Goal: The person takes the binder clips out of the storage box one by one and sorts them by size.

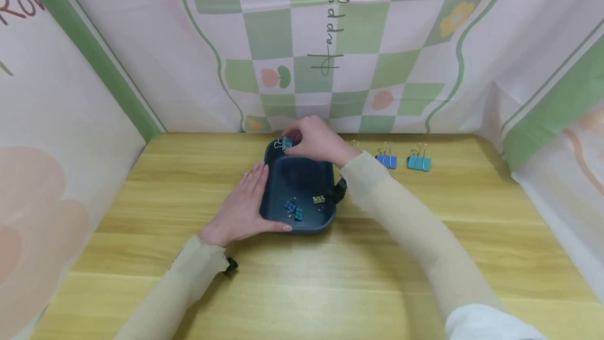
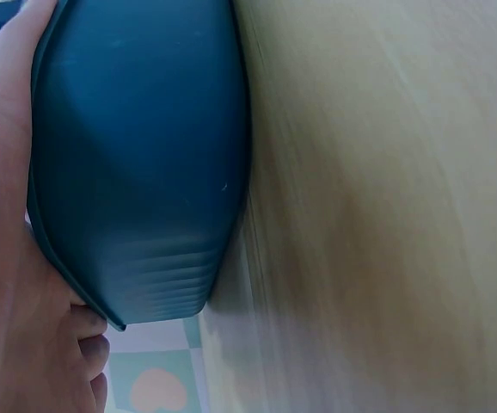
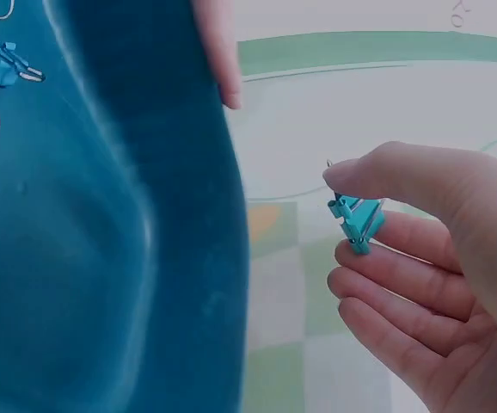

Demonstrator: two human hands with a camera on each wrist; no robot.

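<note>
A dark blue tray (image 1: 297,177) lies on the wooden table. My right hand (image 1: 318,140) pinches a teal binder clip (image 3: 365,222) between thumb and fingers, over the tray's far left corner. Along the tray's left side rests my left hand (image 1: 239,206), fingers straight by the wall and thumb on the near rim. Near the front of the tray's floor lie a small blue binder clip (image 1: 290,205), a small teal binder clip (image 1: 299,214) and a small pale gold binder clip (image 1: 319,199).
Right of the tray, a larger blue binder clip (image 1: 387,161) and a larger teal binder clip (image 1: 419,162) stand on the table (image 1: 453,224). A wire handle (image 1: 355,143) shows behind my right wrist. A printed curtain (image 1: 311,30) borders the table's far edge.
</note>
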